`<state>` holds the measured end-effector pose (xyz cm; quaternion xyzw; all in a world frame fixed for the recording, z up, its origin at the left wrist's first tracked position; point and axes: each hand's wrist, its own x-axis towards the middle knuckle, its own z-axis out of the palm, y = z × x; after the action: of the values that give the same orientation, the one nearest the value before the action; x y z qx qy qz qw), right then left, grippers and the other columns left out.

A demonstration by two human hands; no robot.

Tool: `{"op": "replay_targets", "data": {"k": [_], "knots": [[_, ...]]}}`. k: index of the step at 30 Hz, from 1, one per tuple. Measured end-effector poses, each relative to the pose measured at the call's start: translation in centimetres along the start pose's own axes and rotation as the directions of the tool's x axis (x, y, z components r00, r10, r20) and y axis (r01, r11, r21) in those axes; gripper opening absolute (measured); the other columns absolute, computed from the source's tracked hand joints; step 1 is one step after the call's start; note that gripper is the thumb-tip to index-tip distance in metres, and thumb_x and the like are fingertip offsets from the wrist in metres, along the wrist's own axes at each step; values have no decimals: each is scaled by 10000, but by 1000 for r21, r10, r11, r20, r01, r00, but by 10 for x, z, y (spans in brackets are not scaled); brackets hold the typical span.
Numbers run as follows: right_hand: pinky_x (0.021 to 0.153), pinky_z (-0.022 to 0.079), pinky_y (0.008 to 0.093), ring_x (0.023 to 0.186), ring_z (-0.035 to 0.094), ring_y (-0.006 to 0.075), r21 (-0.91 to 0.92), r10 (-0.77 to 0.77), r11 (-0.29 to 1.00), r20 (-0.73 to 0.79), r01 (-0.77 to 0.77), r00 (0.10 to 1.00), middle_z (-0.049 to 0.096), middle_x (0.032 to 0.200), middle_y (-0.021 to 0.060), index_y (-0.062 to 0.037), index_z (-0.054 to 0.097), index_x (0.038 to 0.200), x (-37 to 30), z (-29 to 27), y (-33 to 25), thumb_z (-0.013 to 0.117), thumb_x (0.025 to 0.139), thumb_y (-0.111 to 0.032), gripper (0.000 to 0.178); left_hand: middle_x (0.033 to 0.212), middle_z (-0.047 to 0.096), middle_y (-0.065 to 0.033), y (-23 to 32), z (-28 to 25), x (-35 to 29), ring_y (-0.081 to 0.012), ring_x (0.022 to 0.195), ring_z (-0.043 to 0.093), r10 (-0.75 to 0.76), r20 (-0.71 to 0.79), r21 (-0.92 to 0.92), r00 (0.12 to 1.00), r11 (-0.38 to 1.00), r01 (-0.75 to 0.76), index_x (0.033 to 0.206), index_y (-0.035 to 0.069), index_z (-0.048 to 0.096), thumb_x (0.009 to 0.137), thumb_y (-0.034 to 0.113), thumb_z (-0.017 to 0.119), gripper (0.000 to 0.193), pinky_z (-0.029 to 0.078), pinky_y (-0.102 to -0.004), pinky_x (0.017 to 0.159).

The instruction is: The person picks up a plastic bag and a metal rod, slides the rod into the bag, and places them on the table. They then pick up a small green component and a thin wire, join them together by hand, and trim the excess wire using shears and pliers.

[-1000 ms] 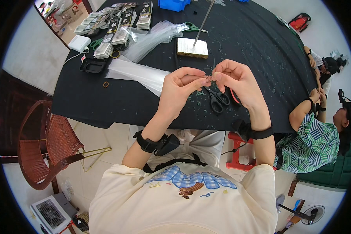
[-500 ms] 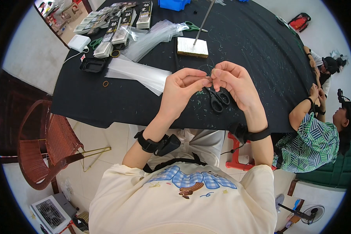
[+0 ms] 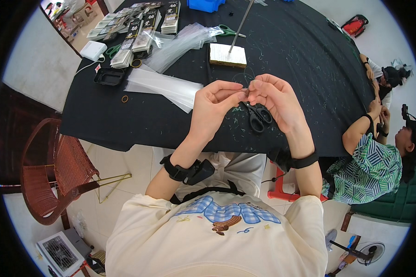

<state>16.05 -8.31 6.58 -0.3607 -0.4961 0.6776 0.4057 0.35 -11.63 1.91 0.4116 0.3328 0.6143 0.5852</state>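
Note:
Over the black-covered table, my left hand and my right hand meet at the fingertips. Both are closed in a pinch. A thin dark thread loops up from between them, and whatever else the fingertips cover is too small to make out. Below the fingers lie black-handled scissors, their blades partly hidden by my hands. Just beyond stands a block with a pale top, with a slim metal rod rising from it at a slant.
Clear plastic sleeves and stacked packets cover the table's left side, near a black tray and green-handled scissors. Thread scraps dot the black cloth. At right sits a person in a patterned shirt; a wicker chair stands left.
Both hands stay pinched together, shifting very slightly to the left. More of the thread's loop shows above the fingertips. The person at right has moved their hands a little.

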Motion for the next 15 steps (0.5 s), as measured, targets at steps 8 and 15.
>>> {"op": "replay_targets", "data": {"k": [8,15], "knots": [[707,501,242,746,620,162,53,8,999,-20,-7,1000,600,829,109,29,550,900,0,2,4,540,834,-95,141,890,646,-100,1,0,-2,-108,797,610,31,-17,96,999,995,-29,944,-27,592,783,22,620,171,470,-210,675],[760,493,262,791,620,178,44,12,999,-36,-10,999,601,849,115,27,551,898,-2,3,5,512,843,-94,138,914,644,-101,1,-1,-3,-104,829,605,44,-5,176,999,983,-43,956,-30,587,789,16,611,175,475,-199,731]]}}
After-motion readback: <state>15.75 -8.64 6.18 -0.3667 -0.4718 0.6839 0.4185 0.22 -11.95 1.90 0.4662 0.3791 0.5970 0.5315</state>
